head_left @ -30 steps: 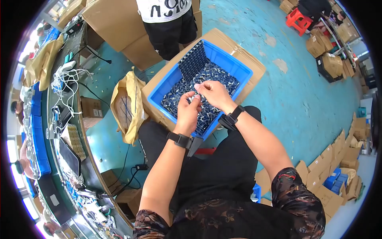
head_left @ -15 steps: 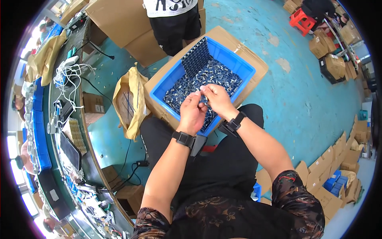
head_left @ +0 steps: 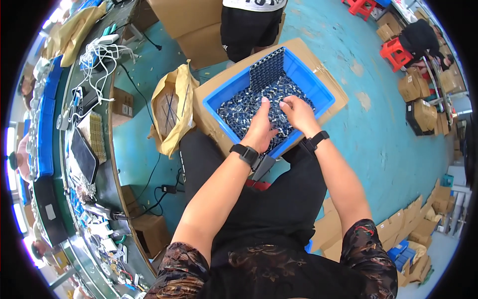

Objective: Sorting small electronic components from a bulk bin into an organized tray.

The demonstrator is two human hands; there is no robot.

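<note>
Nearest me are my flower-patterned dark sleeves (head_left: 181,269) and my black trousers (head_left: 269,214), knees apart. A black strap (head_left: 245,153) circles my left wrist and another (head_left: 317,140) my right. My left hand (head_left: 260,128) is over the near part of the heap, thumb raised and spread from the fingers. My right hand (head_left: 300,114) is just beside it, not touching, thumb and fingers curled toward each other; I cannot tell whether they pinch anything. Below both lie the small dark-blue and silver parts (head_left: 236,109), loosely heaped in the rectangular blue plastic bin (head_left: 312,79). At its far end a dark gridded panel (head_left: 267,71) leans upright. The bin rests on brown cardboard (head_left: 336,102). To the left stands a crumpled tan paper bag (head_left: 188,99), thin dark strips inside, then a long workbench with tangled white cables (head_left: 102,62). Beyond the bin stands a person in black shorts (head_left: 249,32); farther right is a red plastic stool (head_left: 396,54).
</note>
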